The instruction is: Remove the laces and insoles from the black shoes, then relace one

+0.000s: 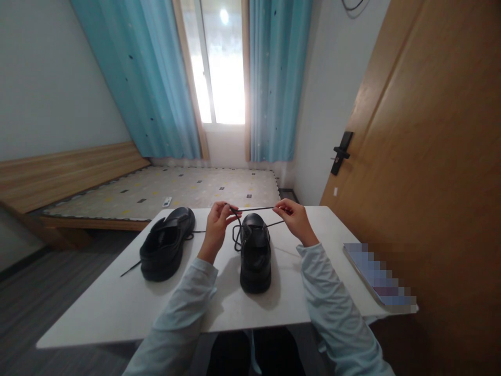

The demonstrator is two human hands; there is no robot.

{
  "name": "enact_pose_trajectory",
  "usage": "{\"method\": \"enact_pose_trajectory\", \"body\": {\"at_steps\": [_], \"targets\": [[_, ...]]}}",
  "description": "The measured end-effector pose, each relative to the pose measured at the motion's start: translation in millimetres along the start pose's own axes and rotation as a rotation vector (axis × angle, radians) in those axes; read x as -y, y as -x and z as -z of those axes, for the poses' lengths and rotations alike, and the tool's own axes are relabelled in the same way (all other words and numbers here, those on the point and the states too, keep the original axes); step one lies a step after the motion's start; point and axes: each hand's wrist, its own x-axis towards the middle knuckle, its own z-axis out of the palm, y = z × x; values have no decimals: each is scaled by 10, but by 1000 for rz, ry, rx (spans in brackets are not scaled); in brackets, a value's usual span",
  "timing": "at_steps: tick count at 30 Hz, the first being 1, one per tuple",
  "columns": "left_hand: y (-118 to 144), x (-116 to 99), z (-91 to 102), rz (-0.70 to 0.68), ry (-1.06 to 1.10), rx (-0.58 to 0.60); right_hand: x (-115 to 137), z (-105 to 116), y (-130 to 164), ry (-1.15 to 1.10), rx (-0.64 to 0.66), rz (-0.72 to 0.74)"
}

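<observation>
2 shoes: black, on the white table (117, 292)
Left hand (219, 219): pinches the lace (254, 209) of the near shoe (255, 253)
Right hand (293, 218): pinches the other end, pulled tight
Other shoe (166, 243): lies at the left

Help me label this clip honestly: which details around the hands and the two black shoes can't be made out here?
- Head view: how the thin black shoelace threads through the near black leather shoe; too small and dark.
- Fingertips of the left hand and right hand curl over the lace, hiding the grip.
- Flat item at the white table right edge: blurred out.
- Left black shoe interior: in shadow.
</observation>
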Motion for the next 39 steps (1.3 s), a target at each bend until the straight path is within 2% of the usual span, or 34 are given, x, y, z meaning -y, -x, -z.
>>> {"method": "enact_pose_trajectory", "body": {"at_steps": [5,10,16,20,24,27,30,39], "targets": [[-3,-1,4,-2,-7,-5,67,62,12,211,-36,186],[-33,-37,15,-15,-6,-32,95,35,6,277,-19,254],[-100,-129,71,-61,3,-86,2,23,-6,203,103,206],[-141,-213,132,-73,42,-158,-130,24,-25,225,128,126],[-200,-319,190,-125,22,-206,-185,7,-31,66,145,9],[-258,-405,202,-183,-37,-189,-165,-2,-28,-15,123,-1],[-328,-499,173,-239,-81,-163,-123,-1,-24,-2,96,36],[-541,-860,-47,-330,-160,-77,4,-43,0,-14,42,27]]}}
